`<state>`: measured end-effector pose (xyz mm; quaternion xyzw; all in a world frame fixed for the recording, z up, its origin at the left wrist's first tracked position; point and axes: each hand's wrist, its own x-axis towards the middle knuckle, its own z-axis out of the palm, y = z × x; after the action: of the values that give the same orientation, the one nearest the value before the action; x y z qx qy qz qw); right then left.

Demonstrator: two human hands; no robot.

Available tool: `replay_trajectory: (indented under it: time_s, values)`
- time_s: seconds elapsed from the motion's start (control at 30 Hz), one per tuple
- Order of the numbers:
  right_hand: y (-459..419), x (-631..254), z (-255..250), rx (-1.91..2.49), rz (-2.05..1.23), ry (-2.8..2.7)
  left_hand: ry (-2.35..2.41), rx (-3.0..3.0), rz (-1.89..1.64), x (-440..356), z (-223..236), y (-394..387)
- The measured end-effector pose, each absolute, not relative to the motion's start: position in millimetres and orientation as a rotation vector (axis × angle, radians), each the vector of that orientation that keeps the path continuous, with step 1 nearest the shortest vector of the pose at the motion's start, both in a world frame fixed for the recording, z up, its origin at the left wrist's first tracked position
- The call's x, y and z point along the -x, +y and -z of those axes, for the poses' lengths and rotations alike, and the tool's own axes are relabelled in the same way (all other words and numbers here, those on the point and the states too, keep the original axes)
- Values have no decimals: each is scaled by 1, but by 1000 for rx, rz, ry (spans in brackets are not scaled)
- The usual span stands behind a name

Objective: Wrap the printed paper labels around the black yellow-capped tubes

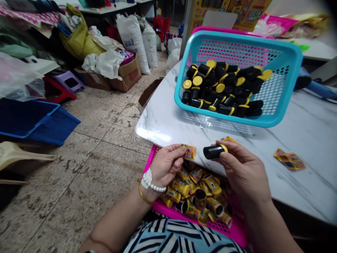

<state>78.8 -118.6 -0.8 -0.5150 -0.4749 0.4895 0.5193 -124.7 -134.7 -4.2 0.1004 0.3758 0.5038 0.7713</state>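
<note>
Pinched between thumb and fingertips of my left hand (171, 163) is a small yellow printed sleeve label (190, 152). My right hand (244, 168) grips a black canister (212, 152) by its yellow-capped end, its black end pointing left toward the label. A small gap separates the two. Below both hands, a pink basket (163, 209) on my lap holds many canisters in yellow printed wraps (200, 196). On the table ahead stands a blue basket (231, 119) full of plain black canisters with yellow caps (219, 88).
Flat printed labels (289, 160) lie on the marbled white table (305, 133) at right, with another partly behind my right hand. A blue bin (52, 123) and a pale stool (18, 154) stand on the floor to the left. White sacks (133, 42) and cardboard boxes (129, 73) sit farther back.
</note>
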Motion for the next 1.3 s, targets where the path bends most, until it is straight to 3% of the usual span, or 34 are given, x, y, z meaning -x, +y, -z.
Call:
replay_trajectory:
  time_s: [0.2, 0.37, 0.5, 0.73, 0.9, 1.07, 1.3]
  values:
    - [-120, -73, -9, 1285, -1526, -976, 796, -248, -1068, 117, 2, -131]
    - [-119, -71, -13, 1275, -1515, -981, 824, -317, -1041, 114, 3, -128]
    - [-127, -62, -6, 1263, -1269, -1052, 832, -333, -1040, 111, 4, -127]
    - [-140, -54, 11, 1148, -451, -1479, 802, -279, -1014, 110, 3, -128]
    - [-134, -64, 13, 1056, -153, -1613, 827, -375, -1027, 109, 2, -135]
    - [-136, -72, -3, 1030, -323, -1471, 1011, -667, -1271, 115, -1, -139]
    - [-139, -81, -9, 871, -557, -1646, 655, -825, -979, 121, -9, -128]
